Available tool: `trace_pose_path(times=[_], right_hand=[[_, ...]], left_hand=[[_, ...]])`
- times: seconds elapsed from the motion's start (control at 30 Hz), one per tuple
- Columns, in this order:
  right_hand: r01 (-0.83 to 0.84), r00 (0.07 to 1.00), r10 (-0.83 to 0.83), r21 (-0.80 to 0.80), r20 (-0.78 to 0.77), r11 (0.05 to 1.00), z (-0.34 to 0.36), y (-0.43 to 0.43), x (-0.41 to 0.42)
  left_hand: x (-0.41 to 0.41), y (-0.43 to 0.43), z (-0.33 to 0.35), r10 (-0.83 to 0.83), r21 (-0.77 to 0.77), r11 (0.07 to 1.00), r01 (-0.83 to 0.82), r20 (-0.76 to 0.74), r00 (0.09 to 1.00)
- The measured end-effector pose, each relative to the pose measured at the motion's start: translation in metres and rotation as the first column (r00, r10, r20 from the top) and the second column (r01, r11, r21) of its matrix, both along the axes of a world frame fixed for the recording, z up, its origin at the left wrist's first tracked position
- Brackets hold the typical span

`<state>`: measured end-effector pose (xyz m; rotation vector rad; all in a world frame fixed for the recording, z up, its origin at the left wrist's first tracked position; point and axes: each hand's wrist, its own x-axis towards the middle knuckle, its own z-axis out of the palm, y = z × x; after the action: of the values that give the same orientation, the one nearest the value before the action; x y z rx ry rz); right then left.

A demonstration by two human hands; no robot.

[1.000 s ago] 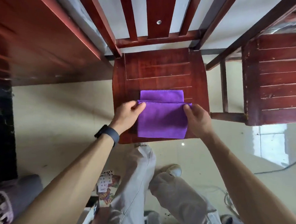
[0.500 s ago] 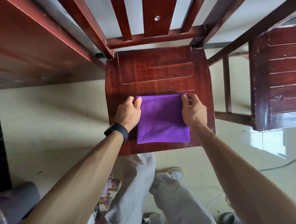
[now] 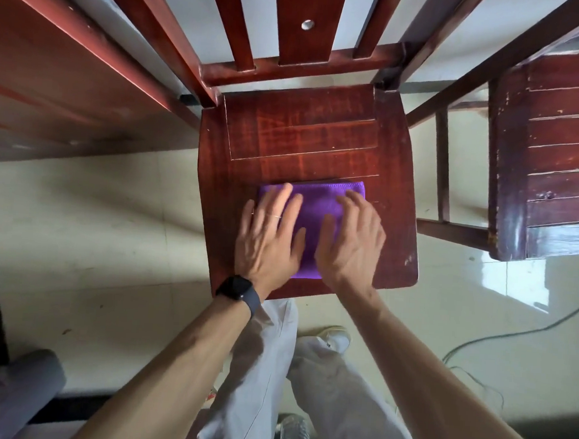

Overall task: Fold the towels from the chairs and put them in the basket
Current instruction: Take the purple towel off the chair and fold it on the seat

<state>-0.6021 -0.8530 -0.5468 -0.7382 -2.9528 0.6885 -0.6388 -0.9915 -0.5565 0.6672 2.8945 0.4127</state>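
Head view
Left hand: the left hand [image 3: 269,238] lay flat and open, palm down, on the left part of the towel [image 3: 319,207]. Its fingers [image 3: 284,198] were spread and reached toward the towel's far edge. It gripped nothing. A thin ring showed on one finger and a dark watch [image 3: 238,290] sat on the wrist.
Right hand: the right hand [image 3: 351,241] was also open and palm down, pressed on the right part of the towel, fingers slightly curled and blurred. It held nothing; the thumb pointed in toward the left hand.
Gap: the two hands lay side by side, close but apart, with a strip of purple cloth showing between them.
Towel: purple, folded into a small rectangle, flat on the front half of the chair [image 3: 306,142] seat, nearer the front edge than the backrest.
Chair: dark red wood with a slatted back; its seat behind the towel was bare.
Second chair: another dark wooden chair [image 3: 556,151] stood to the right, apart from the first.
Table: a reddish wooden table [image 3: 52,79] edge ran along the upper left.
Floor: pale glossy tiles [image 3: 110,242], with a bright patch of light at right and a thin cable [image 3: 511,331] trailing across them.
Person: grey trousers [image 3: 262,370] and a light shoe [image 3: 335,337] showed below the arms.
Basket: not identifiable in this view.
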Motion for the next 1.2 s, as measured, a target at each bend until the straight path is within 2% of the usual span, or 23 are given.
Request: trace_pose_path(times=[0.1, 0.17, 0.23, 0.37, 0.5, 0.6, 0.67, 0.73, 0.8, 0.83, 0.87, 1.0, 1.1, 1.2], right_hand=[[-0.255, 0.958, 0.245, 0.052, 0.151, 0.965, -0.020, -0.004, 0.008], [-0.326, 0.924, 0.299, 0.081, 0.238, 0.942, -0.034, 0.009, 0.012], [-0.331, 0.921, 0.297, 0.103, 0.253, 0.938, -0.041, 0.017, 0.016], [-0.201, 0.945, 0.159, 0.123, 0.287, 0.972, -0.043, 0.015, 0.018], [-0.001, 0.948, -0.029, 0.093, 0.318, 0.996, -0.032, 0.013, 0.022], [0.193, 0.954, -0.184, -0.017, 0.238, 0.981, -0.019, 0.016, 0.020], [0.321, 0.932, -0.283, -0.151, 0.228, 0.935, -0.010, 0.023, 0.015], [0.374, 0.907, -0.292, -0.261, 0.303, 0.890, -0.001, 0.032, 0.008], [0.399, 0.872, -0.240, -0.335, 0.427, 0.853, 0.009, 0.038, 0.000], [0.428, 0.846, -0.226, -0.364, 0.482, 0.827, 0.012, 0.040, -0.004], [0.473, 0.818, -0.230, -0.388, 0.527, 0.791, 0.013, 0.043, -0.007], [0.604, 0.754, -0.255, -0.485, 0.605, 0.633, 0.012, 0.059, -0.017], [0.582, 0.781, -0.167, -0.605, 0.601, 0.543, 0.012, 0.071, -0.016], [0.526, 0.829, -0.127, -0.680, 0.545, 0.511, 0.012, 0.079, -0.008]], left_hand=[[0.004, 0.002, -0.015, -0.082, -0.079, 0.993, 0.090, 0.107, 0.991], [-0.001, -0.006, -0.027, -0.113, -0.127, 0.983, 0.131, 0.138, 0.984], [-0.004, -0.014, -0.035, -0.140, -0.133, 0.979, 0.156, 0.124, 0.982], [-0.001, -0.018, -0.033, -0.034, -0.161, 0.986, 0.050, 0.103, 0.994], [-0.005, -0.037, -0.024, -0.023, -0.207, 0.978, 0.038, 0.075, 0.997], [-0.008, -0.035, -0.008, 0.213, -0.156, 0.967, -0.202, 0.059, 0.975], [-0.008, -0.033, 0.001, 0.359, -0.001, 0.933, -0.360, 0.095, 0.929], [-0.008, -0.029, 0.012, 0.476, 0.156, 0.823, -0.546, 0.334, 0.814], [-0.012, -0.023, 0.017, 0.564, 0.109, 0.623, -0.774, 0.623, 0.542], [-0.014, -0.021, 0.019, 0.583, 0.030, 0.536, -0.844, 0.710, 0.395], [-0.015, -0.020, 0.018, 0.589, -0.023, 0.493, -0.870, 0.745, 0.314], [-0.022, -0.024, 0.012, 0.554, -0.054, 0.479, -0.876, 0.792, 0.254], [-0.029, -0.028, 0.013, 0.454, -0.024, 0.527, -0.850, 0.853, 0.258], [-0.033, -0.031, 0.014, 0.381, -0.020, 0.528, -0.849, 0.899, 0.217]])
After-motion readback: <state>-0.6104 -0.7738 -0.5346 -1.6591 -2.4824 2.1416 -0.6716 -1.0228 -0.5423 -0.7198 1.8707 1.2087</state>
